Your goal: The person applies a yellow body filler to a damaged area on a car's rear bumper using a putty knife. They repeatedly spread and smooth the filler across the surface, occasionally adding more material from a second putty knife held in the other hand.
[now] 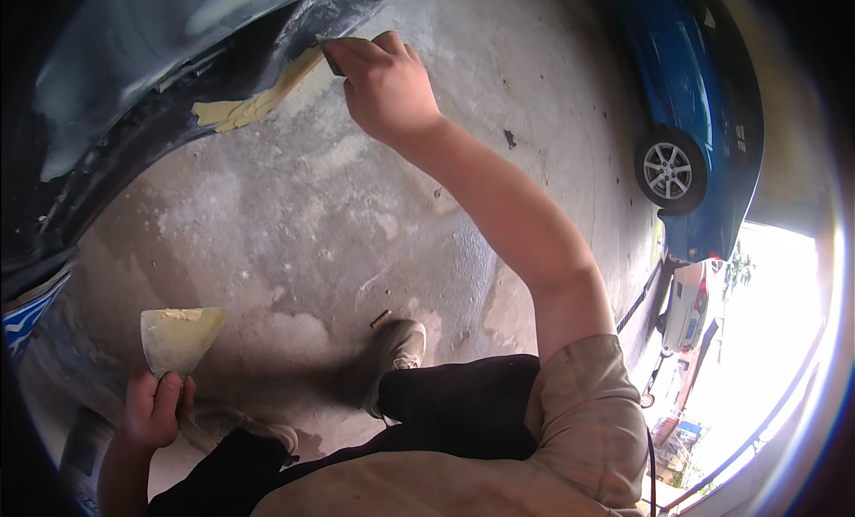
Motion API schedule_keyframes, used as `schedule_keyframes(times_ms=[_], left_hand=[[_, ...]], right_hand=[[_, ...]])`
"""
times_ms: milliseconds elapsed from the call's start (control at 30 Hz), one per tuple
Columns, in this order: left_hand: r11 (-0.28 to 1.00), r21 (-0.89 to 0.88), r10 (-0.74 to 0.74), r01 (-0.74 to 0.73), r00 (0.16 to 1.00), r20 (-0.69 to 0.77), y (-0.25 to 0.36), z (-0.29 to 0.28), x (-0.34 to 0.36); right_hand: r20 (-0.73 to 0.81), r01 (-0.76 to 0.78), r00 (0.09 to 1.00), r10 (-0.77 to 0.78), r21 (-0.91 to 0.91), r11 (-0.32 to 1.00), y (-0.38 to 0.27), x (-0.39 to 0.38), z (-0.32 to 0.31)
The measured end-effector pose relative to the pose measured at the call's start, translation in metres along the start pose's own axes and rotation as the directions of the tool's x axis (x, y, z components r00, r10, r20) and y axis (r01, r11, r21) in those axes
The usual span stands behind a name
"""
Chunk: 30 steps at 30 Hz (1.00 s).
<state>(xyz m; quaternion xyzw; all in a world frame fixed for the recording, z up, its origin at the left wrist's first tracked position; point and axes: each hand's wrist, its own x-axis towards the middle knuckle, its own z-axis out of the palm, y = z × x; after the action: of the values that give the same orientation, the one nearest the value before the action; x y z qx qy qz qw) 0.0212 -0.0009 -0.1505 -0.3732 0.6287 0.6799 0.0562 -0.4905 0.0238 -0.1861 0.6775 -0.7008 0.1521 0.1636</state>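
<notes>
Low on the left, my left hand [156, 408] is closed round the narrow end of a wide putty knife [183, 339], whose blade points up. Yellowish filler paste is smeared on the blade, thickest at its top edge. My right hand [385, 85] reaches far forward and pinches a small dark spreader [332, 57] against the lower edge of a dark car body panel [160, 98]. From the spreader leftward, a strip of tan body filler [254, 109] lies along that edge. My fingers hide part of the spreader.
A blue car [704, 89] with a silver wheel stands at the far right, and a white car [684, 308] is beyond it near a bright opening. Stained concrete floor [294, 214] lies beneath me. A small brown object [380, 318] lies beside my shoe [407, 343].
</notes>
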Motion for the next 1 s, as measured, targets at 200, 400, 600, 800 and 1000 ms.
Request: schedule_keyframes(times_ms=[200,400,600,800,1000], left_hand=[[0.975,-0.185,-0.139,0.126,0.989,-0.057,-0.008,0.005,-0.002],[0.993,-0.102,-0.057,0.053,0.998,-0.04,-0.006,0.004,-0.001],[0.999,-0.043,0.019,-0.02,0.999,-0.029,-0.004,0.004,0.003],[0.998,-0.011,0.054,-0.054,0.999,-0.003,-0.002,0.005,0.006],[0.999,-0.033,-0.011,0.01,0.999,-0.036,0.004,0.009,0.007]], right_hand=[[-0.011,0.061,0.998,-0.062,-0.02,0.998,-0.009,-0.001,0.001],[0.001,0.102,0.995,-0.102,-0.025,0.995,-0.017,-0.002,-0.003],[0.022,0.123,0.992,-0.123,-0.031,0.992,-0.027,-0.005,-0.004],[0.023,0.118,0.993,-0.118,0.005,0.993,-0.035,-0.009,-0.007],[0.044,0.088,0.995,-0.091,0.075,0.993,-0.045,-0.015,-0.006]])
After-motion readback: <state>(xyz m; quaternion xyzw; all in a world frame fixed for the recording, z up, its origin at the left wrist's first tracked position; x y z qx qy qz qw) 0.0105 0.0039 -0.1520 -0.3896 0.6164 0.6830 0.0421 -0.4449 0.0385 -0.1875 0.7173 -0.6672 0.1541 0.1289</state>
